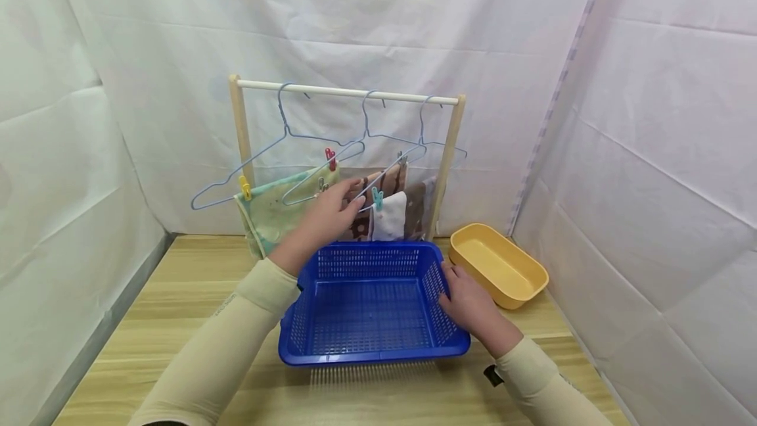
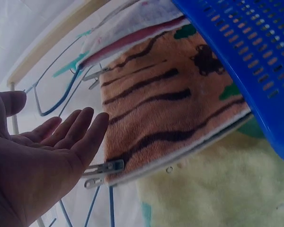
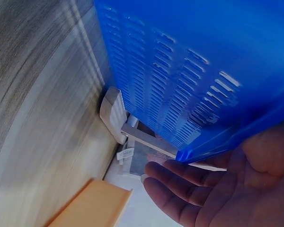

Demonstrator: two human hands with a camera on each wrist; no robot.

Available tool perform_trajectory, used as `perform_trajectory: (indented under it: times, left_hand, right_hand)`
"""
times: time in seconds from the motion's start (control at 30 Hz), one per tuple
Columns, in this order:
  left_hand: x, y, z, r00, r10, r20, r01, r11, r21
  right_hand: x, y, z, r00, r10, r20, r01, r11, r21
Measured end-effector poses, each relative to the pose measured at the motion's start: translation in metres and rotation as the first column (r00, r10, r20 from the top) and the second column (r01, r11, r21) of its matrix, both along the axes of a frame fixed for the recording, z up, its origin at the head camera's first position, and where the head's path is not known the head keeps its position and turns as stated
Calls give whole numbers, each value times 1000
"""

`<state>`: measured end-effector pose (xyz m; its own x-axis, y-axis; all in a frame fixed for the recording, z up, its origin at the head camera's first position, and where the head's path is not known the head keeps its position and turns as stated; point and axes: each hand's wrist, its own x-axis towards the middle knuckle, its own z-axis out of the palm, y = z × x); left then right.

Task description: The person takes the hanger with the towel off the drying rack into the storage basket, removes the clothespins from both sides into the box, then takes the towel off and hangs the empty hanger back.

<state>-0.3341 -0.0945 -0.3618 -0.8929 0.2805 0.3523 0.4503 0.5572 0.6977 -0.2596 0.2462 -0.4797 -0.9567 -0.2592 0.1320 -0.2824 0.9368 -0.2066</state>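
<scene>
My left hand (image 1: 331, 212) reaches over the blue plastic basket (image 1: 378, 355), fingers loosely extended beside the hanging brown striped towel (image 2: 151, 99). In the left wrist view it holds nothing, and its fingertips are near the towel's edge and a grey clothespin (image 2: 104, 170). My right hand (image 1: 470, 304) grips the basket's right rim, with its thumb on the inner side and fingers outside. No items lie in the basket. Blue wire hangers (image 1: 286, 131) hold a green towel (image 1: 284, 201) with yellow (image 1: 245, 187) and red clothespins (image 1: 330, 158), and a white cloth (image 1: 390, 217) with a teal clothespin (image 1: 377, 198).
The hangers hang from the white bar (image 1: 343, 91) of a wooden rack (image 1: 447, 169) behind the basket. A yellow tub (image 1: 499, 261) stands right of the basket on the wood-grain table (image 1: 160, 307). White fabric walls (image 1: 662, 183) enclose the back and sides.
</scene>
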Motion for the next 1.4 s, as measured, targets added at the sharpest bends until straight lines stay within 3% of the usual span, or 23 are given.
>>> perform_trajectory:
  times: [0.13,0.33,0.6,0.7,0.9,1.03,1.23,1.4]
  left_hand:
    - [-4,9,0,1000,27,-3,-27,999,39]
    - [-5,19,-1,996,50,-73,-48,998,38]
    - [-3,24,-3,994,106,-31,-104,993,62]
    - [-12,25,-14,991,132,-24,-130,990,58]
    - [-45,23,-45,988,151,-27,-147,984,102]
    - [-53,23,-54,987,140,-73,-127,979,161]
    - [-49,23,-50,990,135,-49,-125,977,171]
    - [-24,26,-32,985,154,-78,-139,975,173]
  right_hand:
    - [0,0,0,1000,1,7,-1,1000,-2]
    - [0,0,0,1000,3,16,-2,1000,-6]
    - [1,0,1,1000,16,11,-16,1000,-14]
    - [2,0,1,1000,12,20,-11,1000,-19]
    - [4,-1,2,1000,0,30,1,999,-35]
    - [3,-1,2,999,-3,37,5,999,-42]
    - [2,1,-1,999,-12,41,14,999,-44]
    - [1,2,-4,999,-6,34,8,999,-45]
